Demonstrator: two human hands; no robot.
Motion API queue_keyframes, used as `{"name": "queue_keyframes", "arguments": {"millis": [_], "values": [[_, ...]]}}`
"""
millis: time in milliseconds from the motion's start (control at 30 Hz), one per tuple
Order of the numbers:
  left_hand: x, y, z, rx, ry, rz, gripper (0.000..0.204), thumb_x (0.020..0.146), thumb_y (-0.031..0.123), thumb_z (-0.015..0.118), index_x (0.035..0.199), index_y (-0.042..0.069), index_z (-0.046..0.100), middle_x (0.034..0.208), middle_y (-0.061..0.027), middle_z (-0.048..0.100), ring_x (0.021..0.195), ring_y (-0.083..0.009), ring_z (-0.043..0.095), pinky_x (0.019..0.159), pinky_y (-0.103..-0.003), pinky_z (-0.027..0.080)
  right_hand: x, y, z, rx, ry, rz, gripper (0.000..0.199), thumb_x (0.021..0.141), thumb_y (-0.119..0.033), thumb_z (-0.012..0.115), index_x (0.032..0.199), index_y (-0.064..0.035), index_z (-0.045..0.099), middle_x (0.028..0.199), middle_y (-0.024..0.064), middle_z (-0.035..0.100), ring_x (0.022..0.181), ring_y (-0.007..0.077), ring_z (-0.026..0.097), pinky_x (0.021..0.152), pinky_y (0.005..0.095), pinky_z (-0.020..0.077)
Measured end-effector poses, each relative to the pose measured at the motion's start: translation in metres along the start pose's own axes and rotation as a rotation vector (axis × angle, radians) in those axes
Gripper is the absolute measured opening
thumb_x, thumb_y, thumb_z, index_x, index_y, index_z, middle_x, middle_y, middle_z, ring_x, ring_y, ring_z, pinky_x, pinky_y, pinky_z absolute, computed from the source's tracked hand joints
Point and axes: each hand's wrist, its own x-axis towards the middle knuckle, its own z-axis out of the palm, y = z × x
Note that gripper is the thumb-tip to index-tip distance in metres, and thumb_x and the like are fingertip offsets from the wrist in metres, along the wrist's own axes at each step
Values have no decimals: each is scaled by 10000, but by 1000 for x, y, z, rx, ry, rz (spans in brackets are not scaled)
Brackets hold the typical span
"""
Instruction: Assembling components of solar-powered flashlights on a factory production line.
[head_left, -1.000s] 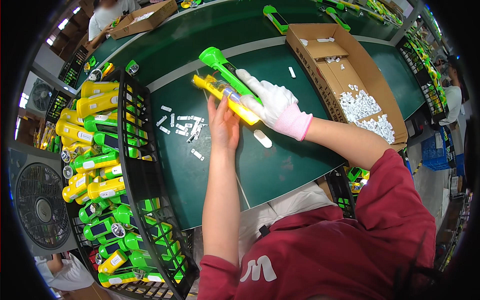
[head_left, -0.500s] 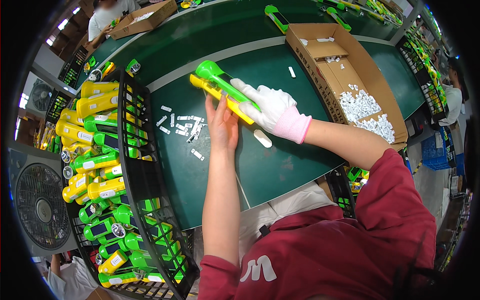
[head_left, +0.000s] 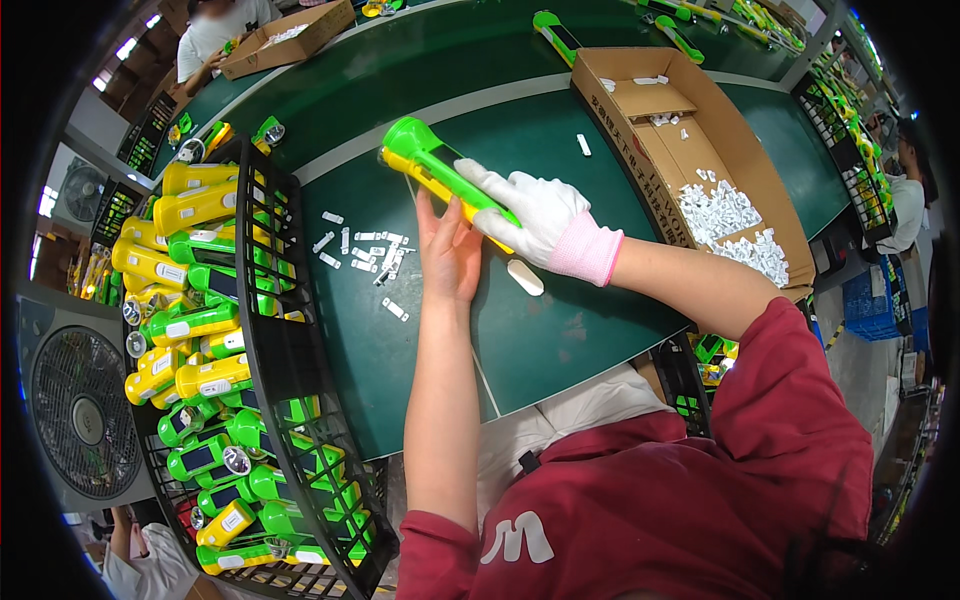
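Note:
A green-and-yellow flashlight (head_left: pixel 428 165) with a dark panel is held at a slant over the table, its wide head toward the far left. My right hand (head_left: pixel 535 215), in a white glove with a pink cuff, grips its green upper side near the narrow end. My bare left hand (head_left: pixel 447 245) supports the yellow underside from below, fingers closed against it. The palm side of the right hand is hidden. Just below the gloved hand lies a white oval piece (head_left: pixel 525 278). Several small white clips (head_left: pixel 378 255) are scattered left of my left hand.
At left stands a black basket (head_left: pixel 262 300) heaped with green and yellow flashlights (head_left: pixel 195 325). On the right sits a cardboard box (head_left: pixel 640 150) of small white parts (head_left: pixel 720 212). Another person (head_left: pixel 215 45) works at the far left. A fan (head_left: pixel 85 410) stands beyond the basket.
The flashlight has rolled slightly in my hands, and its yellow side now sits tighter under the green one. Its head has shifted a little left. My left hand has edged slightly right.

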Motion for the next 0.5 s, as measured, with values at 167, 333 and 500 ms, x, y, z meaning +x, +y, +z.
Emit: {"name": "queue_keyframes", "arguments": {"millis": [167, 333, 500], "values": [[-1, -1, 1, -38, -1, 21, 490, 918, 188, 471, 1350, 156, 242, 1308, -169, 408, 1232, -290, 393, 1033, -440, 324, -2, -2, 0, -11, 24, -20, 539, 857, -387, 463, 1362, -259, 327, 759, 126, 560, 639, 290, 591, 559, 393, 488], [-2, 0, 1, -49, 0, 44, 494, 918, 194, 471, 1353, 148, 241, 1306, -171, 409, 1232, -296, 392, 1033, -438, 326, -3, -5, 0, -11, 42, -17, 542, 854, -383, 468, 1362, -256, 327, 758, 126, 559, 640, 283, 593, 555, 392, 489], [-1, 3, 1, -39, -28, 53, 496, 920, 195, 466, 1358, 146, 237, 1307, -171, 407, 1233, -304, 389, 1035, -439, 324, -3, -6, 2, -14, 76, -39, 541, 849, -382, 474, 1357, -253, 338, 756, 125, 561, 635, 277, 595, 550, 391, 491]]}}
